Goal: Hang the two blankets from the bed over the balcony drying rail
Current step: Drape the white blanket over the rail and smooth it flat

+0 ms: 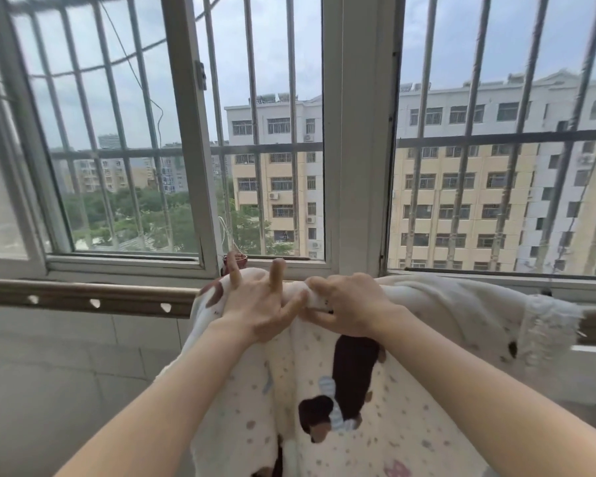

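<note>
A cream blanket (403, 425) with small dots and a dark brown dog figure hangs over the brown drying rail (83, 297) below the window. My left hand (258, 304) lies flat on the blanket's top fold, fingers spread, two of them raised. My right hand (348, 304) is closed on a bunched fold of the same blanket at the rail. To the right, a plain white blanket (461, 304) with a fringed edge drapes over the rail, partly overlapping the dotted one.
Sliding windows with a white frame (358, 166) and outer metal bars (255, 132) stand just behind the rail. A tiled wall (66, 356) runs below the rail on the left. A small reddish pot (236, 260) sits on the sill behind my left hand.
</note>
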Available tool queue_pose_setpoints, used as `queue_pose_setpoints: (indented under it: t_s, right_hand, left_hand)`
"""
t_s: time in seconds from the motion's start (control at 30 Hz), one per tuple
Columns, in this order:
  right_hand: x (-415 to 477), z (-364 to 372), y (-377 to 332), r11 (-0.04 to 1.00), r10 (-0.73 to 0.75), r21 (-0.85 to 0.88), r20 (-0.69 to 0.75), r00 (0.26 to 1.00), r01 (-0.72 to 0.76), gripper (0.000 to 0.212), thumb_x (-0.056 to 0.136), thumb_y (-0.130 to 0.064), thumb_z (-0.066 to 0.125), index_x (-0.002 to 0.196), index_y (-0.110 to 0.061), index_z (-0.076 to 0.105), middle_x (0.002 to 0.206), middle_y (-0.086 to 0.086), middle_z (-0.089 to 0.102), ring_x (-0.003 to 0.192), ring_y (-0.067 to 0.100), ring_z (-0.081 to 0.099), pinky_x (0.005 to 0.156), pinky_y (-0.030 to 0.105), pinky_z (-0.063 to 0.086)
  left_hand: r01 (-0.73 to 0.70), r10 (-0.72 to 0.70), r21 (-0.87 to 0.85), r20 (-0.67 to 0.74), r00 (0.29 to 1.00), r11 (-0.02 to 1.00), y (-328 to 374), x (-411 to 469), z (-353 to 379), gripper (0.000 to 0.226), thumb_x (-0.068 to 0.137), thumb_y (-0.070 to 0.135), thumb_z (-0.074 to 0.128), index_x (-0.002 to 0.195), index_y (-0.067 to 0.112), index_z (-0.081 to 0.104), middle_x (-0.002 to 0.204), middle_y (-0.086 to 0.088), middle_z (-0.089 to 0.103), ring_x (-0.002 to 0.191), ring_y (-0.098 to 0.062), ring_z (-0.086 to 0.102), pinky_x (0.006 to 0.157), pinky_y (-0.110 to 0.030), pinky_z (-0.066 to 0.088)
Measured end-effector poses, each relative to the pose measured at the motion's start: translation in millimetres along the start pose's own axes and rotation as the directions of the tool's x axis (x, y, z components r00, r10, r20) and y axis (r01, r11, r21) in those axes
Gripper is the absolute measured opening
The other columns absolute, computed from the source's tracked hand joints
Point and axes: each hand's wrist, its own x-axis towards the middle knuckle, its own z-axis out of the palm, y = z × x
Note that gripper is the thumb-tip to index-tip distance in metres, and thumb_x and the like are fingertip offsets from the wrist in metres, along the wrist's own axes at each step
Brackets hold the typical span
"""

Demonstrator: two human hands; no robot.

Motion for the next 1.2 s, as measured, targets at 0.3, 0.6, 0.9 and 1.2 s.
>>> queue_pose_setpoints:
  t_s: [0.3, 0.6, 0.9, 1.2]
  right_hand:
    - [7.3, 3.9, -11.5, 1.000, -0.024, -0.008, -0.011, 1.000, 0.024, 0.047, 0.089, -0.064, 0.029, 0.117, -0.029, 0.045, 0.100, 0.001, 0.066, 0.094, 0.024, 0.061, 0.084, 0.039, 0.040]
    - [6.7, 9.1, -11.8, 0.999, -0.035, 0.017, -0.050, 0.998, 0.036, 0.046, 0.089, -0.064, 0.024, 0.116, -0.032, 0.043, 0.094, 0.000, 0.066, 0.091, 0.023, 0.062, 0.082, 0.038, 0.037]
    - [0.3, 5.4, -6.3, 0.999, -0.020, 0.037, -0.048, 0.999, 0.022, 0.045, 0.090, -0.063, 0.023, 0.118, -0.035, 0.044, 0.093, -0.005, 0.066, 0.090, 0.019, 0.061, 0.085, 0.037, 0.036]
    - [-10.1, 1.4, -4.3, 0.994, -0.009, 0.106, -0.096, 0.995, 0.019, 0.046, 0.093, -0.061, 0.018, 0.107, -0.026, 0.045, 0.090, 0.001, 0.067, 0.084, 0.024, 0.061, 0.079, 0.038, 0.033]
  left_hand:
    - [-0.029, 0.014, 0.106, 0.139, 0.990, 0.994, -37.9, -27.6, -10.4, 0.082, 0.069, 0.024, 0.058, 0.138, 0.036, 0.016, 0.151, 0.007, 0.002, 0.139, -0.015, 0.004, 0.106, -0.068, -0.007]
    - [0.341, -0.384, 0.193, 0.272, 0.882, 0.920, -42.9, -42.1, -42.5, 0.123, 0.070, 0.027, 0.070, 0.137, 0.035, -0.032, 0.152, -0.004, -0.022, 0.136, -0.034, 0.017, 0.101, -0.052, 0.036]
    - [0.380, -0.440, 0.350, 0.108, 0.892, 0.856, -33.3, -31.0, -62.7, 0.044, 0.079, 0.008, 0.053, 0.119, 0.022, 0.040, 0.113, -0.003, 0.060, 0.113, -0.025, 0.050, 0.088, -0.038, 0.032]
    - [0.144, -0.014, 0.398, -0.313, 0.950, 0.906, -31.6, 11.7, -79.6, 0.018, 0.086, 0.015, 0.051, 0.096, 0.022, 0.064, 0.099, 0.004, 0.067, 0.107, -0.027, 0.050, 0.104, -0.051, 0.018]
